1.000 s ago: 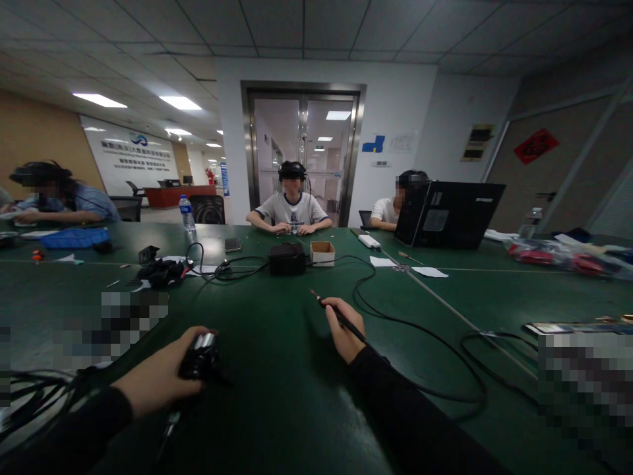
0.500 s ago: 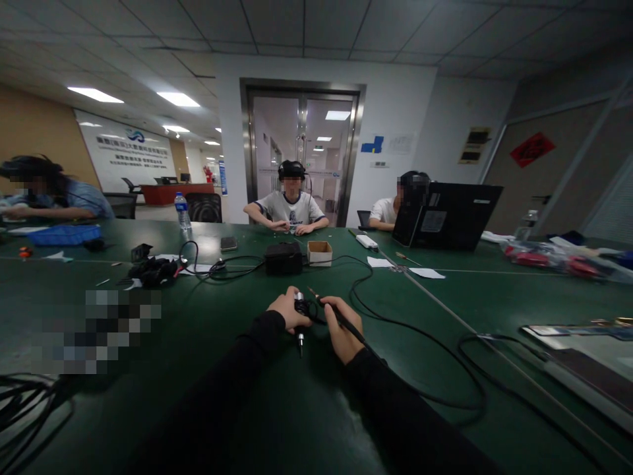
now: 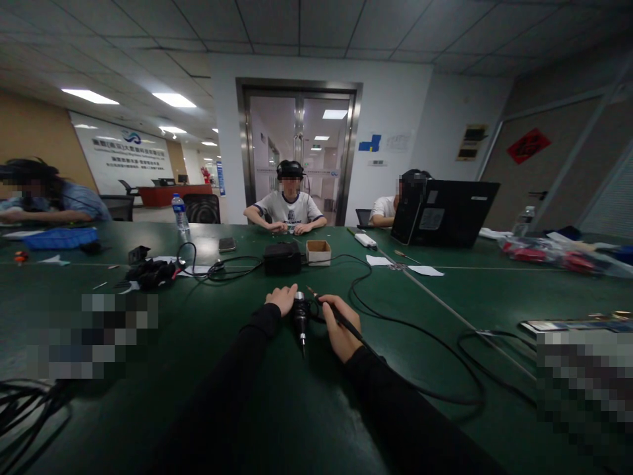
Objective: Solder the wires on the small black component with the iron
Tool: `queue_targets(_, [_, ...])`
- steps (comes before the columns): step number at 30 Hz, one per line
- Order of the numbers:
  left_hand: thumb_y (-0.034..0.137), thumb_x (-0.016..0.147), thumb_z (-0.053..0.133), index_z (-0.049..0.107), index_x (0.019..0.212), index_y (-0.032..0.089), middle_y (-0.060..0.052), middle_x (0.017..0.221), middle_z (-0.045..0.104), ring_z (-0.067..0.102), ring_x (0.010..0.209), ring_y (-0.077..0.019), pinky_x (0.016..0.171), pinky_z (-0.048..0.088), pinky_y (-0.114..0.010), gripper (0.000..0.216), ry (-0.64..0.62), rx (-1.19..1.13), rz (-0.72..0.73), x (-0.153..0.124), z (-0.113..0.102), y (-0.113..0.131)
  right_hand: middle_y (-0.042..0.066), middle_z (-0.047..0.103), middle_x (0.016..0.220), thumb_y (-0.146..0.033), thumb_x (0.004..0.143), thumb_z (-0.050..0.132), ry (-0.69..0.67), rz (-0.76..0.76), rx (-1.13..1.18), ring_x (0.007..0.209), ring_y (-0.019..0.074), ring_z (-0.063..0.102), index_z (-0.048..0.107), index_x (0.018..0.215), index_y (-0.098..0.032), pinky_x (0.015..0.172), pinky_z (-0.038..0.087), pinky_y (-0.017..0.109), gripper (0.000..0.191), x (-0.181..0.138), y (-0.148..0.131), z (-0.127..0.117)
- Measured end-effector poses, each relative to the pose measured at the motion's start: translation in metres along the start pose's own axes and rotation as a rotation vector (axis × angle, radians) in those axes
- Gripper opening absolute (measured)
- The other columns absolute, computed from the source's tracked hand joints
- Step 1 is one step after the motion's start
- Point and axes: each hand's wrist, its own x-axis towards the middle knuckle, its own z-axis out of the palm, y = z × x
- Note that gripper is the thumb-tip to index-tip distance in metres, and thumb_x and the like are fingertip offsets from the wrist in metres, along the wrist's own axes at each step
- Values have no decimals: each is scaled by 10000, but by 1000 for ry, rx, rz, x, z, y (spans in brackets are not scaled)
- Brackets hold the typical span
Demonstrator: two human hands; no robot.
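Note:
In my right hand [image 3: 343, 328] is a slim black soldering iron [image 3: 349, 326], gripped like a pen. Its pointed tip faces up and left, and a black cable trails from its rear end. To its left, a black tool with silver ends [image 3: 301, 316], which looks like an electric screwdriver, lies on the green table with its thin bit toward me. Dark cord is bunched close by it. My left hand [image 3: 281, 299] is just left of this tool's far end, palm down with the fingers stretched out. Whether its fingertips touch the tool I cannot tell.
Beyond my hands stand a black box [image 3: 282, 258] and a small open carton [image 3: 318, 253]. A loop of cable [image 3: 425, 323] crosses the table on the right. Headphones [image 3: 152, 272] and a blue tray [image 3: 61, 238] lie left. Several people sit around, one behind a black computer case [image 3: 445, 214].
My left hand has come off the black tool and moved left, leaving it lying in plain view on the table. My right hand keeps the soldering iron nearly in place.

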Motion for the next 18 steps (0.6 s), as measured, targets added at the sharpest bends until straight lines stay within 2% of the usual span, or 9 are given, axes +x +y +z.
queue_targets(3, [330, 775, 535, 661, 944, 220, -133, 1143, 680, 534, 1185, -369, 1041, 291, -521, 238, -17, -9, 11, 3, 9, -2, 24, 708, 944, -287, 871, 482, -5, -5, 11, 885, 185, 647, 671, 926, -225, 818, 491, 305, 206, 0, -1, 0])
queue_targets(6, [372, 831, 470, 647, 943, 226, -100, 1130, 683, 571, 1138, -300, 1018, 354, -431, 254, -9, -52, 4, 4, 14, -7, 22, 709, 946, -286, 871, 483, -5, -16, 1, 891, 185, 647, 671, 928, -228, 829, 488, 306, 204, 2, -1, 0])
queue_targets(9, [382, 842, 469, 606, 1009, 215, -79, 1017, 700, 636, 971, -230, 914, 443, -349, 273, 10, -230, 10, 4, 18, -14, 18, 707, 955, -275, 874, 486, -12, -36, -20, 902, 185, 644, 667, 936, -232, 837, 479, 304, 196, 4, 1, 1])
queue_targets(12, [314, 812, 523, 562, 1050, 201, -50, 867, 700, 653, 821, -191, 835, 477, -321, 266, 7, -450, 61, 3, 20, -19, 18, 706, 961, -268, 880, 489, -23, -56, -25, 901, 182, 641, 664, 942, -233, 831, 477, 298, 189, 4, 3, 2])
queue_targets(18, [232, 771, 573, 567, 1031, 204, -31, 837, 703, 660, 802, -168, 856, 483, -323, 262, 35, -628, 160, -2, 21, -18, 26, 706, 952, -259, 881, 491, -47, -103, -18, 888, 178, 644, 663, 941, -229, 828, 486, 295, 185, 1, -1, 1])
